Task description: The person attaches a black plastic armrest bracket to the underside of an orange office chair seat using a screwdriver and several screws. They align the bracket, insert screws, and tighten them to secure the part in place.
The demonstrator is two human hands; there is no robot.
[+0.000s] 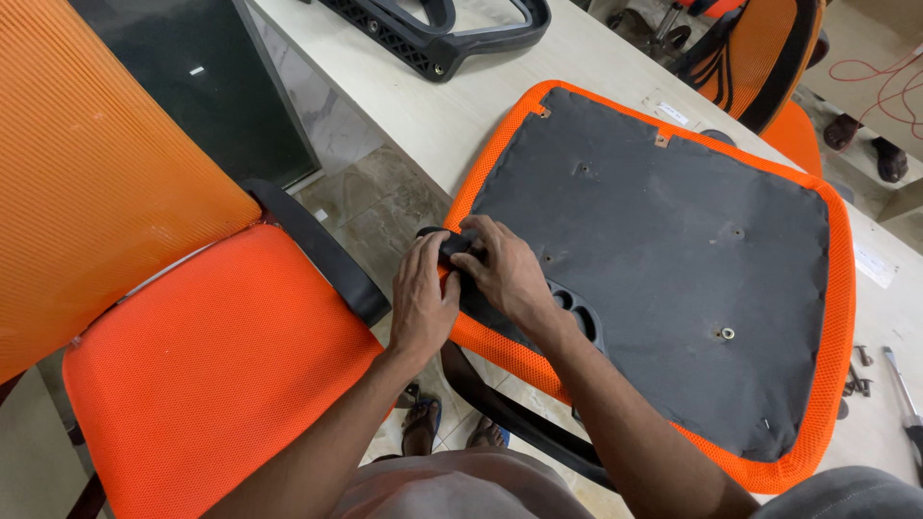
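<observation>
Both hands on a black armrest piece (452, 246) at the near-left edge of the upturned orange seat cushion (663, 269) on the table (461, 106). Left hand (423, 298) fingers curl over it; right hand (505, 269) fingers clamp its top. Most of the part is hidden under the hands, shape unclear. Small white label (673, 113) sits by the cushion's far edge, another white slip (875, 264) at right. Orange mesh chair (192, 356) to the left, cut off by the frame.

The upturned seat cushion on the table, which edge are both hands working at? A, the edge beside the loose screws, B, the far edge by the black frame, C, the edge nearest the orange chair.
C: the left hand and right hand meet on a black armrest bracket at the seat cushion edge facing the orange chair.
</observation>
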